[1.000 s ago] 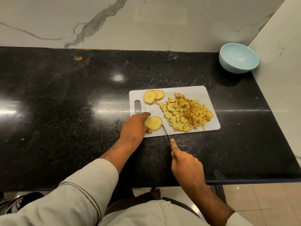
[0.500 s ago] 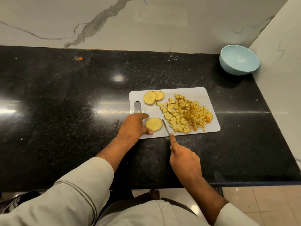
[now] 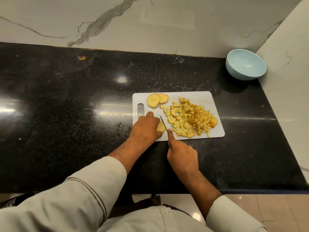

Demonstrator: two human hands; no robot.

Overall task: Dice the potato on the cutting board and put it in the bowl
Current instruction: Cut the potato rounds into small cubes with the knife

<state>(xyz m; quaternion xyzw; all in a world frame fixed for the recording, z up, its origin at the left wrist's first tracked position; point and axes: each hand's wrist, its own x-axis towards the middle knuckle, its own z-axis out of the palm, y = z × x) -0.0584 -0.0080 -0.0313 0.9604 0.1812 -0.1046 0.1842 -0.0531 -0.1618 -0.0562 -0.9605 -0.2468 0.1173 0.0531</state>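
Note:
A white cutting board (image 3: pixel 200 95) lies on the black counter. A heap of diced potato (image 3: pixel 189 118) covers its right half. Two round potato slices (image 3: pixel 156 99) overlap at its far left corner. My left hand (image 3: pixel 145 127) holds down a third slice (image 3: pixel 160 126) at the board's near left; the hand hides most of that slice. My right hand (image 3: pixel 181 154) grips a knife (image 3: pixel 163 122), index finger along the spine, and the blade lies across the slice's right edge. An empty light blue bowl (image 3: pixel 245 66) stands at the far right corner.
The black granite counter (image 3: pixel 75 114) stretches wide to the left of the board. A marble wall runs along the back and another closes the right side beside the bowl. The counter's front edge is near my body, with tiled floor below.
My left hand slid forward over the near slice, covering most of it. My right hand pushed the knife forward and left, so the blade now sits on the slice.

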